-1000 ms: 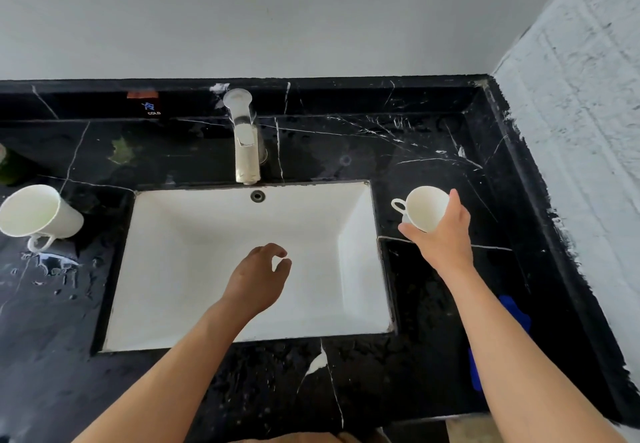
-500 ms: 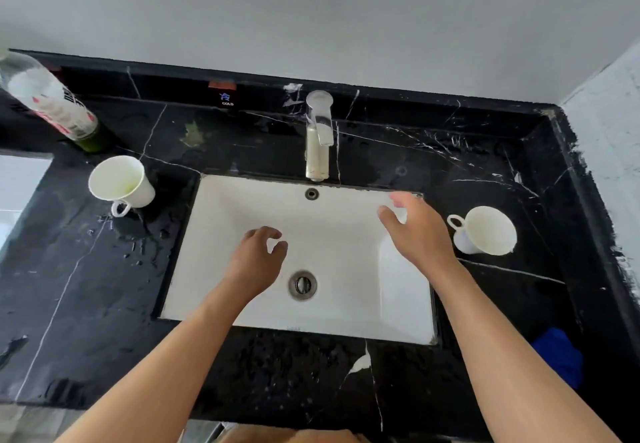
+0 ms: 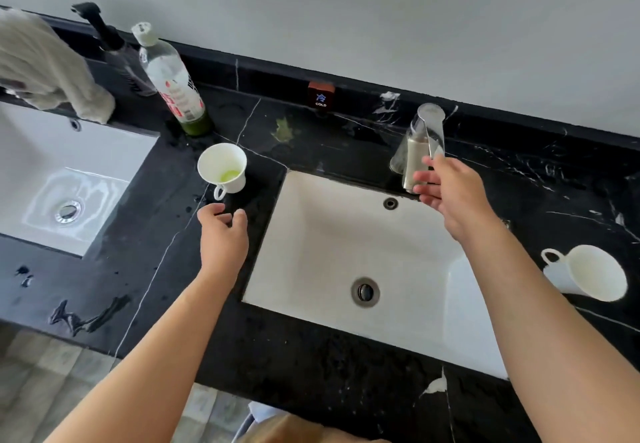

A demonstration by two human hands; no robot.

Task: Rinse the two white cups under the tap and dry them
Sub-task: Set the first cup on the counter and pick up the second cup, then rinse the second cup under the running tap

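Observation:
One white cup (image 3: 221, 168) stands upright on the black counter left of the sink (image 3: 325, 234), with green liquid in its bottom and its handle facing me. My left hand (image 3: 223, 231) hovers just below that handle, fingers curled apart, holding nothing. The second white cup (image 3: 588, 272) lies tilted on the counter at the right, mouth toward me. My right hand (image 3: 446, 193) is open under the spout of the tap (image 3: 420, 144), fingertips touching it. No water is visible.
A bottle (image 3: 173, 85) with green liquid and a black pump dispenser (image 3: 114, 51) stand at the back left. A pale cloth (image 3: 45, 64) lies by a second sink (image 3: 52, 179). A small COLD label (image 3: 321, 95) sits on the backsplash. Drops wet the counter.
The view swung left. My left hand moved from over the sink to the left cup's handle. My right hand, which let go of the right cup a second ago, rose to the tap.

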